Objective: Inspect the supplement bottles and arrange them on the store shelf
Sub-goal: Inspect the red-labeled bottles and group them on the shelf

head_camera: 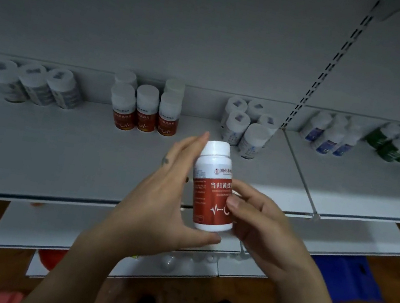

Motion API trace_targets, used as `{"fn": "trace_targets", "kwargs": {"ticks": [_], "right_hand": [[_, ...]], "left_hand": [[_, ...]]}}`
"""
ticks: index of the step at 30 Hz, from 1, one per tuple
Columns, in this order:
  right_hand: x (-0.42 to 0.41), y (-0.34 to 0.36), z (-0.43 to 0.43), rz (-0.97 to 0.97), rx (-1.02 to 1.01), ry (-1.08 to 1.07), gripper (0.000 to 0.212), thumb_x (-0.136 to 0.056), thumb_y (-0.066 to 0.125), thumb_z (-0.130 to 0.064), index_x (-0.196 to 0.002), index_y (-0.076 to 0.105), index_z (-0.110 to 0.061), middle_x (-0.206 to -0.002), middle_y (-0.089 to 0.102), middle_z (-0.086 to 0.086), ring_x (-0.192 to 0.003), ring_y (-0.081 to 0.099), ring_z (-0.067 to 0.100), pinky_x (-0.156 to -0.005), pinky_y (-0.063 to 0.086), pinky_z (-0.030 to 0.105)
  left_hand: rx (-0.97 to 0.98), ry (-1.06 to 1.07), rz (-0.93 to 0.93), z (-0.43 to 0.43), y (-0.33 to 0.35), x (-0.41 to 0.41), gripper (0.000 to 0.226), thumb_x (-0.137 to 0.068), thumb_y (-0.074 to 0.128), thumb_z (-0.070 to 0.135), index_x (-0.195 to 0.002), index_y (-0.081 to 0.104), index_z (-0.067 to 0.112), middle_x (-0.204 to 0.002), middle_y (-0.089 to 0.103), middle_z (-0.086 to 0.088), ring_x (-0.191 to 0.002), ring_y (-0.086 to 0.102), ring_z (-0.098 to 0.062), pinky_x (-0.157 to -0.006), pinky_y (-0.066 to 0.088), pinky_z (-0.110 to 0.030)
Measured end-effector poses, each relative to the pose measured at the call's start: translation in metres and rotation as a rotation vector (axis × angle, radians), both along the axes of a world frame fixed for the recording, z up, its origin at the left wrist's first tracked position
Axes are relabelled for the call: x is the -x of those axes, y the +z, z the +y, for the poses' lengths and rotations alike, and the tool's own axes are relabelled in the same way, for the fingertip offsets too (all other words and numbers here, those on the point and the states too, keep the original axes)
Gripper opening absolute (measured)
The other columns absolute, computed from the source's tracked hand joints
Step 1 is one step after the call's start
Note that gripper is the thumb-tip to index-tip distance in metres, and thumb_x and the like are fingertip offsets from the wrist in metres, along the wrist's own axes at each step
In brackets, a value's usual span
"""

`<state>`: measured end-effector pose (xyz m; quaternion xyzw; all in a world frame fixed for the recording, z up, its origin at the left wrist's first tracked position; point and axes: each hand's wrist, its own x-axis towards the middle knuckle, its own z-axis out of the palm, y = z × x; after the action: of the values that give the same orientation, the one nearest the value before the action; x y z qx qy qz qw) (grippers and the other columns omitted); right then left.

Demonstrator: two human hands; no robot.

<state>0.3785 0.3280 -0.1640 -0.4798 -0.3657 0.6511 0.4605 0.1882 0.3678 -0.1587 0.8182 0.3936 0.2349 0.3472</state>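
Note:
A white supplement bottle [212,188] with a red label and white cap is held upright in front of the shelf [59,153], label facing me. My left hand [161,198] cups its left side, thumb under the base, fingers extended behind it. My right hand [259,220] grips its right side, with the thumb across the label. On the shelf behind stand several matching red-label bottles [144,109] in two rows.
White bottles [37,84] stand at the shelf's left and more white ones [248,130] right of centre. Blue-label bottles [329,136] and green-label bottles [395,145] fill the right bay. Lower shelves [72,230], wooden floor, a blue bag [348,273] and my shoes lie below.

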Motion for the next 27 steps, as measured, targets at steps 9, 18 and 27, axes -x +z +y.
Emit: {"fn": "trace_targets", "kwargs": {"ticks": [9, 18, 27], "right_hand": [[0.02, 0.003, 0.015, -0.056, -0.022, 0.015, 0.051, -0.072, 0.072, -0.015, -0.122, 0.061, -0.015, -0.102, 0.073, 0.012, -0.085, 0.071, 0.023, -0.065, 0.054, 0.028], [0.029, -0.001, 0.02, -0.037, -0.023, 0.076, 0.068, -0.058, 0.082, -0.022, -0.123, 0.064, -0.012, -0.106, 0.07, 0.01, -0.094, 0.069, 0.022, -0.075, 0.054, 0.027], [0.031, -0.001, 0.022, -0.039, 0.004, 0.098, 0.046, -0.075, 0.067, -0.015, -0.12, 0.064, -0.008, -0.105, 0.071, 0.012, -0.093, 0.067, 0.021, -0.076, 0.054, 0.024]], "left_hand": [[0.009, 0.057, -0.023, 0.007, -0.005, 0.013, 0.126, -0.062, 0.083, 0.054, -0.15, -0.007, 0.041, -0.149, 0.001, 0.029, -0.126, 0.024, 0.01, -0.103, 0.032, -0.013], [0.0, 0.068, 0.004, 0.005, -0.003, 0.019, 0.131, -0.06, 0.086, 0.053, -0.148, -0.011, 0.045, -0.145, 0.002, 0.03, -0.124, 0.031, 0.002, -0.103, 0.032, -0.017], [-0.072, 0.041, 0.005, 0.01, -0.006, 0.022, 0.127, -0.061, 0.087, 0.046, -0.152, -0.002, 0.04, -0.145, 0.007, 0.028, -0.13, 0.026, 0.004, -0.102, 0.03, -0.011]]}}
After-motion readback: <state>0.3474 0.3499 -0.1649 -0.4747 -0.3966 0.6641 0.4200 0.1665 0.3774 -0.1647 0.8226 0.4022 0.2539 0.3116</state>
